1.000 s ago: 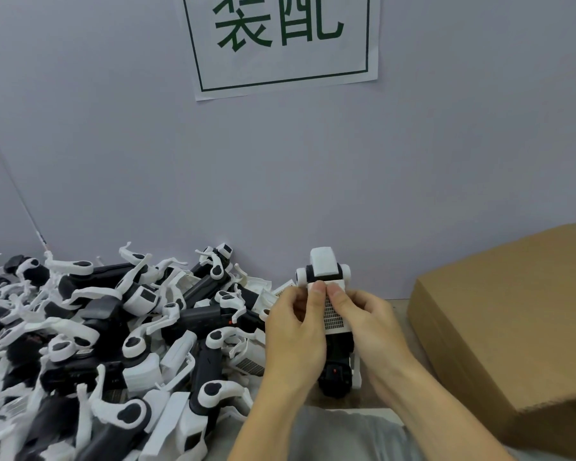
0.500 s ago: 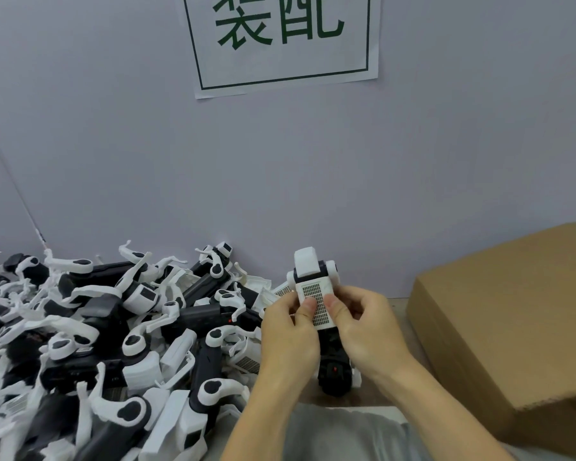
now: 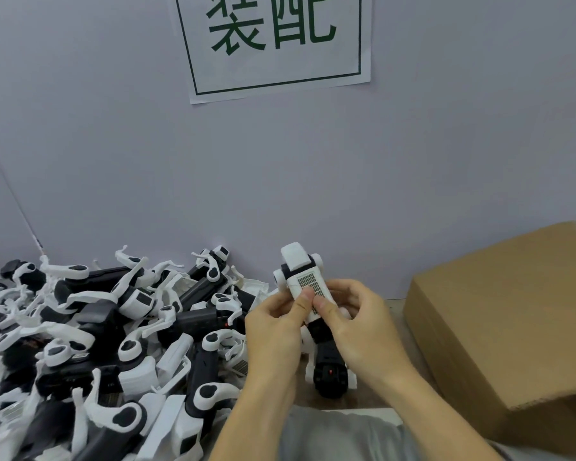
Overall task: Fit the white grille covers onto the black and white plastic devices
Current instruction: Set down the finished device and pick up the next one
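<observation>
I hold one black and white device [image 3: 326, 354] upright in front of me, its white head tilted to the left. A white grille cover [image 3: 308, 284] lies on its upper face. My left hand [image 3: 275, 331] grips the device from the left, thumb pressing on the cover. My right hand [image 3: 359, 327] grips it from the right, thumb on the cover's lower part. The device's black lower end with a red dot shows below my hands.
A big heap of black and white devices [image 3: 90, 334] and loose white parts covers the table's left half. A closed cardboard box [image 3: 506, 321] stands at the right. A grey wall with a paper sign [image 3: 273, 41] rises behind.
The device has tilted to the left and the cover has come into fuller view. Both thumbs have slid down from the cover's top to its lower part.
</observation>
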